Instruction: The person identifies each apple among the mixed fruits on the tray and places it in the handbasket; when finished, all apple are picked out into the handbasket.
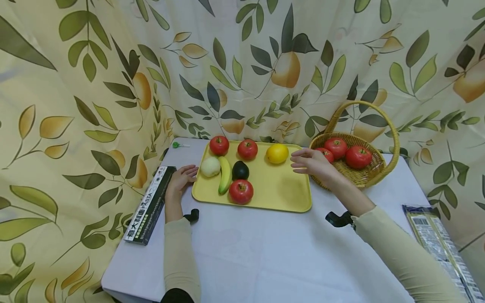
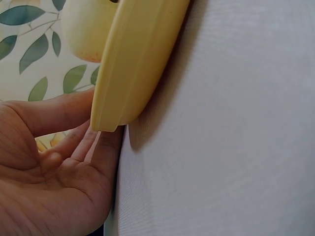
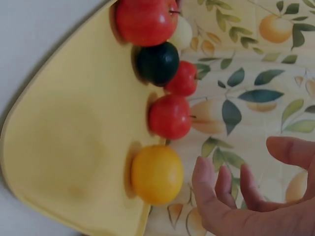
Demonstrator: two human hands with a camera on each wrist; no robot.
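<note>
Counted three red fruits (image 1: 241, 191) on smooth tray (image 1: 280, 189), three in woven basket (image 1: 375, 168), one round lemon (image 1: 277, 153). Noted left hand (image 1: 182, 178) relaxed, touching tray; right hand (image 1: 313, 162) loosely spread near lemon.

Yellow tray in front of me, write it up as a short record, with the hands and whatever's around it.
tray: yellow, lying on white-covered table
on tray: three red fruits, banana, pale round fruit, dark fruit, yellow fruit
left hand: touching the tray's left edge
right hand: beside the yellow fruit, apart from it, holding nothing
basket: wicker, right of tray, three more red fruits inside
box: dark pasta box, left of tray
</note>
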